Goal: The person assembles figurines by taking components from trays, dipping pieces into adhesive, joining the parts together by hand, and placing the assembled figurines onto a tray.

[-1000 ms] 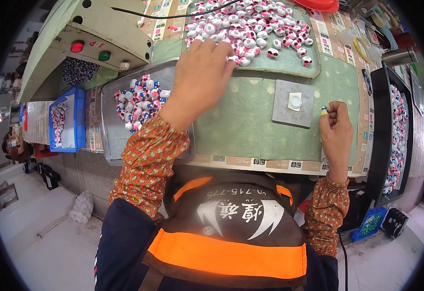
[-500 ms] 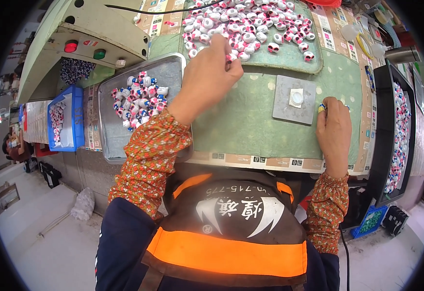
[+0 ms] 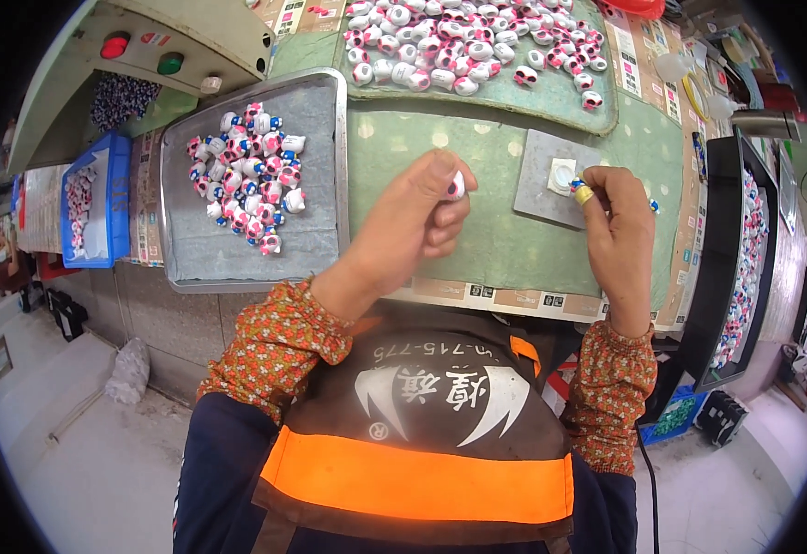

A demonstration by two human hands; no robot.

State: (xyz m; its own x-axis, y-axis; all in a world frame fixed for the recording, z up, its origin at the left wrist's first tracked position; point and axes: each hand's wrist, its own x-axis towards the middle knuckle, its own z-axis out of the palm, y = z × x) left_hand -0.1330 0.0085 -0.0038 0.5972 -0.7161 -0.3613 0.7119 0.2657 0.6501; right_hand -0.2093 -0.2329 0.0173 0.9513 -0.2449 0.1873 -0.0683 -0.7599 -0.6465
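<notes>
Pinched in my left hand [image 3: 408, 222], fingers curled, is a small white toy head [image 3: 456, 186] with dark and pink markings. My right hand [image 3: 620, 235] grips a small blue toy body [image 3: 576, 186] between thumb and fingertips, beside a grey square plate [image 3: 535, 194]. A yellow band [image 3: 584, 196] covers part of that thumb. On the plate lies a white pad with a round clear dish [image 3: 564, 174]. Another small blue piece [image 3: 654, 206] shows just past the right hand's knuckles. Beyond both hands, many loose pink-and-white toy heads [image 3: 440, 51] lie in a green tray [image 3: 514, 116].
Left of my left hand, a metal tray [image 3: 302, 254] holds a pile of blue, pink and white figures [image 3: 251, 175]. A machine housing with red and green buttons [image 3: 171, 63] overhangs the far left. Blue bin [image 3: 117, 203] stands left; a black bin [image 3: 716, 249] of figures stands right.
My left hand has drawn back from the head tray toward me, now with a toy head in it. The right hand has come left to the plate's edge, carrying the blue body.
</notes>
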